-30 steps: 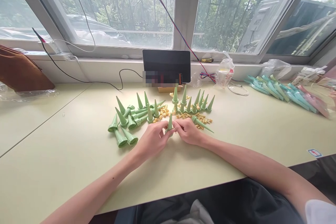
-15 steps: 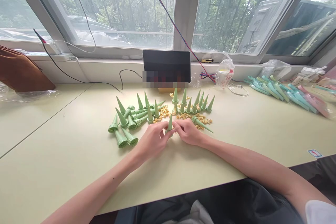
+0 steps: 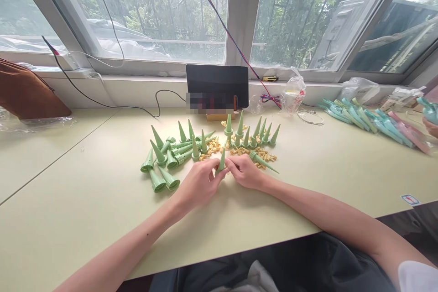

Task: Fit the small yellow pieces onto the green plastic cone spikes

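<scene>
My left hand [image 3: 201,179] is closed around the base of a green plastic plant-watering spike [image 3: 221,162], which points upward. Against the spike's right side, my right hand [image 3: 245,171] is pinched; whatever its fingertips hold is too small and hidden to make out. More green spikes [image 3: 159,182] lie and stand in a cluster to the left. Behind my right hand, several upright green spikes [image 3: 256,134] stand beside small yellow plastic pieces [image 3: 215,145]. One spike [image 3: 265,163] lies on its side just beyond my right hand.
A dark-screened tablet [image 3: 216,83] leans by the window. A wrapped white cup [image 3: 293,93] and coiled cable [image 3: 310,117] are at the back right. Bagged blue and green items [image 3: 356,114] lie farther right, near another person's hand [image 3: 430,127]. A brown bag [image 3: 29,89] rests at far left.
Another person's hand holding a light-blue item has come into view at the right edge. My own hands and the spike have barely moved.
</scene>
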A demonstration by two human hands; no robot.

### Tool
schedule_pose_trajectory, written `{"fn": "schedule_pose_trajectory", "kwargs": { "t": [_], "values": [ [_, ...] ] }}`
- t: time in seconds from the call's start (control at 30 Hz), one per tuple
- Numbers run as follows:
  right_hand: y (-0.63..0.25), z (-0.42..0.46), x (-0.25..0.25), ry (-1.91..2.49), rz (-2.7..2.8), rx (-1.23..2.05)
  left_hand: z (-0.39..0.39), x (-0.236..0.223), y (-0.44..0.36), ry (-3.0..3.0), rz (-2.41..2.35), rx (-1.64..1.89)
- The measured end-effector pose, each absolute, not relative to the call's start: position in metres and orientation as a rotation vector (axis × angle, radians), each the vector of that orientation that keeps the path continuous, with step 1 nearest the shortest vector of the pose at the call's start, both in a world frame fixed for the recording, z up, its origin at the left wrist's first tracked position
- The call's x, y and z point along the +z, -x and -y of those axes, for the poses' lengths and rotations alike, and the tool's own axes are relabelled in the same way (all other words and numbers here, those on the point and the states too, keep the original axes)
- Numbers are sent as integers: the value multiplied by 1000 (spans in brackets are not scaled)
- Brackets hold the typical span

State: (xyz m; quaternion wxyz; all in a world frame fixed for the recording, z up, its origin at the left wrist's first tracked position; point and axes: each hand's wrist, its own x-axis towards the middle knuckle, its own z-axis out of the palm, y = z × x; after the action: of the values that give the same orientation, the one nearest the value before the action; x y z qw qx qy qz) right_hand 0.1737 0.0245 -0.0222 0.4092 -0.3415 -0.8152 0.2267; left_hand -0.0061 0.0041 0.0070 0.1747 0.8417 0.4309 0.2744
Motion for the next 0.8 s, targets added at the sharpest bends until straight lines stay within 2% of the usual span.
{"fn": "schedule_pose_trajectory", "kwargs": {
  "t": [0.3, 0.8],
  "values": [
    [-175, -23, -19, 905, 2182, 577, 4, 15, 7, -2439, -1158, 557],
    [-175, -24, -21, 961, 2050, 570, -1, 2, 7, -2773, -1171, 631]
  ]
}}
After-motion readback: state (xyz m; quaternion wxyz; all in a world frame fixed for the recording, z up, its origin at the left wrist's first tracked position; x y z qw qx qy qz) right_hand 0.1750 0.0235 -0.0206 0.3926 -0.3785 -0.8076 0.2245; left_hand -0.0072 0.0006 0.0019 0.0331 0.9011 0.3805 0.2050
